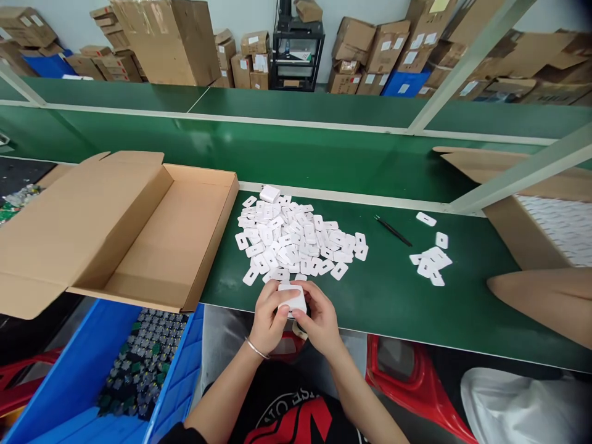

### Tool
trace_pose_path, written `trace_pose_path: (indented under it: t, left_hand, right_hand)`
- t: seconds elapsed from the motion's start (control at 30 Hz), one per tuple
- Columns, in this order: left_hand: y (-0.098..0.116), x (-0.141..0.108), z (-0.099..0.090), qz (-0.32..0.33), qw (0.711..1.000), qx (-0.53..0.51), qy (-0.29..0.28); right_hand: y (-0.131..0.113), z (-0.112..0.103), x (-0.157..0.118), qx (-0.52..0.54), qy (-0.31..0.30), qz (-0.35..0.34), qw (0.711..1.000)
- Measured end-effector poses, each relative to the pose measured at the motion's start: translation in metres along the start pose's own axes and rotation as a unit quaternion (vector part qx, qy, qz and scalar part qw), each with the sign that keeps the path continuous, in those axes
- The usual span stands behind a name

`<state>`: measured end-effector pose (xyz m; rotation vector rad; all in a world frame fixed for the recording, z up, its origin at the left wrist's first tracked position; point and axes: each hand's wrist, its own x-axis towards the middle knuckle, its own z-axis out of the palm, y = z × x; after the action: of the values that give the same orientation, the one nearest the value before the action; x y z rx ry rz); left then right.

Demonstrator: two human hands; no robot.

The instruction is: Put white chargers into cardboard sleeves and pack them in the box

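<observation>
A small white plastic housing [293,298] is held between both my hands at the table's front edge. My left hand [269,317] grips its left side, fingers over the top and thumb at the front. My right hand [320,319] closes on its right side with thumb and fingers. Just beyond my fingertips lies a heap of white plastic plates [296,237], each with a slot-like opening. Another white housing [269,193] rests at the heap's far edge.
An open, shallow cardboard box [152,246] stands left of the heap. Below it, a blue bin [180,370] holds many circuit boards [143,357]. Black tweezers [393,230] and several loose white plates [431,264] lie to the right, near another cardboard box [522,231].
</observation>
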<state>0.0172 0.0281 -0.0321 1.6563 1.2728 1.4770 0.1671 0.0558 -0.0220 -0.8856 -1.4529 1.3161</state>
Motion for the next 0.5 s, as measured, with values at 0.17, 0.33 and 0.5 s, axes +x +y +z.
trace_pose_path:
  t: [0.17, 0.33, 0.5]
  left_hand:
    - [0.004, 0.001, 0.002, -0.011, 0.999, -0.042, -0.015]
    - [0.012, 0.006, -0.005, -0.142, 0.966, -0.214, 0.028]
    - [0.022, 0.001, -0.012, -0.219, 0.945, -0.237, -0.047]
  right_hand:
    - [-0.001, -0.001, -0.003, 0.024, 0.011, 0.0, 1.0]
    - [0.004, -0.004, -0.007, 0.062, 0.017, -0.005, 0.998]
    - [0.009, -0.01, -0.009, 0.057, -0.051, -0.002, 0.997]
